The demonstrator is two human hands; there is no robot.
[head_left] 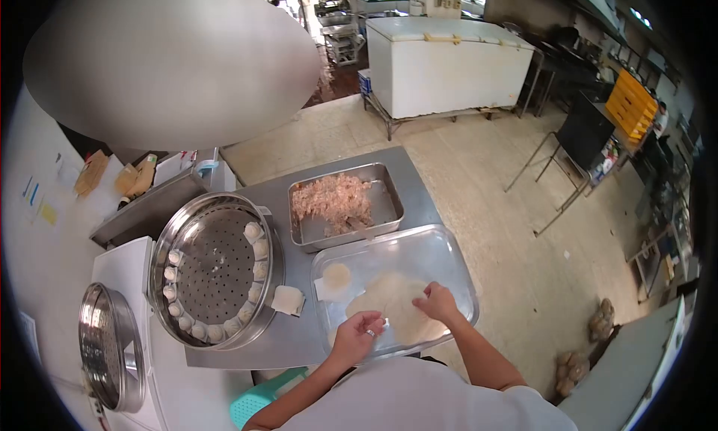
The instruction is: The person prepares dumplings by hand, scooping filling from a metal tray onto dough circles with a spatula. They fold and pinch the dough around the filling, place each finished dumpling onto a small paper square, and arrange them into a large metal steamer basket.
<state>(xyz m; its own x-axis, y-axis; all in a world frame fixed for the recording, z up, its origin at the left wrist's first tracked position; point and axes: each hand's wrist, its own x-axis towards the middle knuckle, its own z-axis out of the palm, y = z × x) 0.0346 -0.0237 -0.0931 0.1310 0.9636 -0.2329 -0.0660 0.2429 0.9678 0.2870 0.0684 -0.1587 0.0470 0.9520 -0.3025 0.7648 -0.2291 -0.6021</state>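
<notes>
I see left hand [357, 335] and right hand [436, 302] apart, fingertips down on wrapper pile [385, 292] in clear plastic tray [449, 245]; pinching sheet or not, cannot tell. Progress, my judgement: early. Dumplings [258, 248] line only outer ring of steamer [217, 260], perforated steel middle bare. Minced filling [333, 197] pink, lumpy, still plentiful in steel pan [389, 182]. Wrappers pale, thin, floury.

Table gap [295, 266] between steamer [217, 199] and tray [449, 244] — dough square [288, 300] blocks it.
</notes>
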